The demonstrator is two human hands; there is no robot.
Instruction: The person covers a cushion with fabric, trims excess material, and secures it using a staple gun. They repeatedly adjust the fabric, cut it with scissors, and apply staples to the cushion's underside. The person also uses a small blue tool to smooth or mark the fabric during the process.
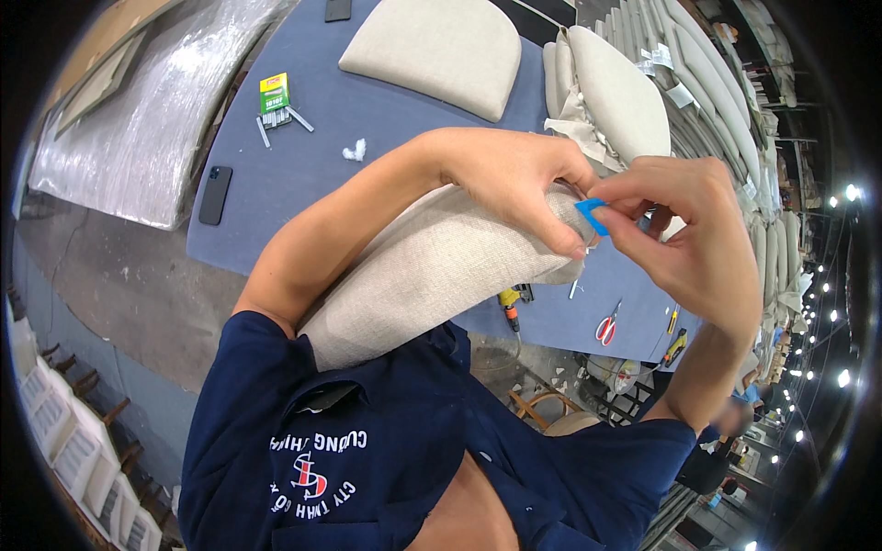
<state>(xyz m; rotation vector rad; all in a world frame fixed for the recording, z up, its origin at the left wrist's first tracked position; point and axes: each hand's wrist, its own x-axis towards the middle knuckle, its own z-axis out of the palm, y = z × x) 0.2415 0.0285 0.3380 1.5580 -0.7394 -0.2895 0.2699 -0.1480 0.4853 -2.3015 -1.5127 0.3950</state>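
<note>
A beige fabric-covered cushion panel [441,266] is tilted against my chest, under my left forearm. My left hand [524,188] grips its right end, thumb on the near face and fingers over the edge. Just beside it, my right hand [689,220] pinches a small flat blue piece [593,215] against that same end of the panel. The blue piece looks like a thin angular strip or tab; part of it is hidden by the fingers. Where it meets the fabric, I cannot see how it is attached.
On the blue-grey table [322,184] lie another beige panel [441,55], a green-yellow staple box [274,94] with loose staple strips, a phone [215,195], white fluff [354,150], red-handled scissors [607,326] and a yellow-orange air tool [510,308]. Stacked panels [634,92] stand at right.
</note>
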